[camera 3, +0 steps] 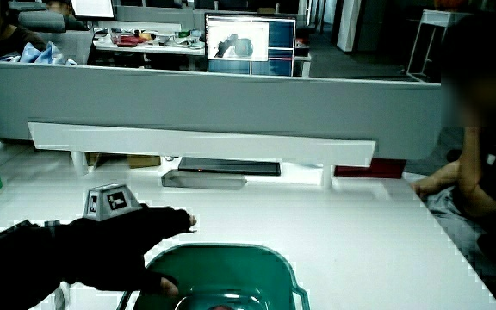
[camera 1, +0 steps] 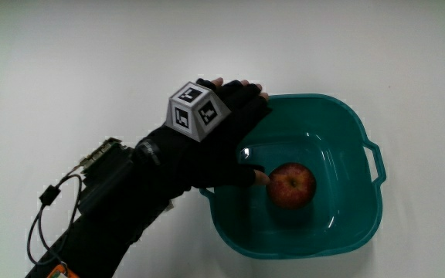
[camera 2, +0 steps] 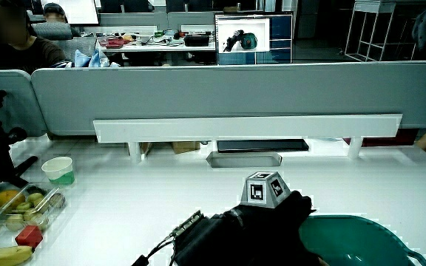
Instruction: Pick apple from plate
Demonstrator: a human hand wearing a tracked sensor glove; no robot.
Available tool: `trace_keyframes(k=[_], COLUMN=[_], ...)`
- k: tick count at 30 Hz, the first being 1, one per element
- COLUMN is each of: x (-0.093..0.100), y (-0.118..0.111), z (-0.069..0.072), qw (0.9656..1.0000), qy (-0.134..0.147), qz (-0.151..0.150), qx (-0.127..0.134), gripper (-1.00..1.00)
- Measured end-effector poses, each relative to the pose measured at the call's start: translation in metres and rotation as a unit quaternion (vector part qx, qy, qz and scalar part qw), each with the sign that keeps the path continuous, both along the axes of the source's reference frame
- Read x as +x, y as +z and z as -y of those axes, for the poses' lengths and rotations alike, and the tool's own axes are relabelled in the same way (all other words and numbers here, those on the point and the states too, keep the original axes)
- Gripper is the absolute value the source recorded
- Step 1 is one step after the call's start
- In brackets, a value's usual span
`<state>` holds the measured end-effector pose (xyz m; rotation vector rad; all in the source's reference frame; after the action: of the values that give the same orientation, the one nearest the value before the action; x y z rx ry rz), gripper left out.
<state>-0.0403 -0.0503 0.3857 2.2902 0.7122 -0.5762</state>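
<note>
My hand (camera 1: 221,131) hangs over the rim of the teal basin (camera 1: 361,139), the thing serving as the plate here, at the side where my forearm comes in across the white table (camera 1: 91,62). The apple (camera 1: 291,185), red with a paler patch, sits on the basin's floor near its middle, a little nearer to me than the centre, with nothing else in there to get in its way. My fingers are spread and stretched flat along the rim farther from me, while my thumb (camera 1: 253,176) dips down inside the basin and its tip seems to be just touching the apple's skin. So I hold nothing yet; I judge this to be the reach before the grasp. The palm is open like this, I think, so the fingers can come down over the fruit while the thumb braces it from the near side. In a side view the patterned cube (camera 2: 265,188) rides on the back of my glove above the basin's edge.
</note>
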Motion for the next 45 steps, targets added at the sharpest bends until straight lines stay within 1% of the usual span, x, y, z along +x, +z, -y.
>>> trace_keyframes(k=[1,2,3,4,5,6,7,8,9,10,11,12,13,14,15,16,17,18,19,20,22,27,29,30,33,34,36,37,38,40,41,42,44,45], x=[0.004,0.006,0.009,0.013,0.016,0.020,0.023,0.026,0.029,0.033,0.037,0.040,0.045,0.050,0.053,0.056,0.058,0.060,0.062,0.065,0.068,0.073,0.075,0.075,0.075,0.075,0.076,0.076,0.077,0.077,0.077,0.078,0.078,0.079], y=[0.002,-0.002,0.002,0.008,0.008,0.014,0.012,0.013,0.015,0.019,0.024,0.026,0.036,0.034,0.029,0.028,0.022,0.025,0.024,0.026,0.025,0.031,0.031,0.033,0.036,0.037,0.036,0.035,0.036,0.038,0.035,0.037,0.034,0.033], z=[-0.001,-0.004,-0.005,-0.006,-0.009,-0.011,-0.014,-0.016,-0.018,-0.020,-0.022,-0.024,-0.027,-0.029,-0.031,-0.033,-0.034,-0.036,-0.037,-0.039,-0.042,-0.046,-0.048,-0.048,-0.049,-0.050,-0.050,-0.050,-0.050,-0.050,-0.050,-0.051,-0.051,-0.051], qw=[0.9998,0.9999,0.9999,0.9991,0.9995,0.9991,0.9993,0.9991,0.9989,0.9988,0.9982,0.9977,0.9965,0.9967,0.9966,0.9965,0.9963,0.9962,0.9960,0.9956,0.9952,0.9948,0.9948,0.9947,0.9947,0.9945,0.9947,0.9948,0.9952,0.9950,0.9955,0.9956,0.9962,0.9961], qy=[0.015,0.010,0.015,0.034,0.031,0.041,0.036,0.038,0.041,0.045,0.055,0.059,0.068,0.073,0.071,0.072,0.071,0.075,0.075,0.078,0.083,0.086,0.089,0.087,0.088,0.086,0.086,0.085,0.086,0.084,0.083,0.082,0.083,0.083], qz=[-0.006,0.000,-0.003,-0.006,-0.005,-0.013,-0.003,0.000,-0.005,-0.004,-0.009,-0.013,-0.026,-0.015,-0.010,-0.006,0.002,0.001,0.003,-0.001,0.007,0.011,0.014,0.020,0.020,0.024,0.023,0.022,0.020,0.022,0.023,0.020,0.011,0.009], qx=[0.008,0.002,0.006,0.025,0.009,0.001,-0.010,-0.020,-0.023,-0.019,-0.022,-0.030,-0.041,-0.031,-0.040,-0.042,-0.048,-0.044,-0.048,-0.051,-0.050,-0.053,-0.047,-0.051,-0.048,-0.055,-0.050,-0.052,-0.044,-0.049,-0.040,-0.042,-0.025,-0.028], gripper=[0.00,0.00,0.00,0.00,0.00,0.00,0.00,0.00,0.00,0.00,0.00,0.00,0.00,0.00,0.00,0.00,0.00,0.00,0.00,0.00,0.00,0.00,0.00,0.00,0.00,0.00,0.00,0.00,0.00,0.00,0.00,0.04,0.12,0.16])
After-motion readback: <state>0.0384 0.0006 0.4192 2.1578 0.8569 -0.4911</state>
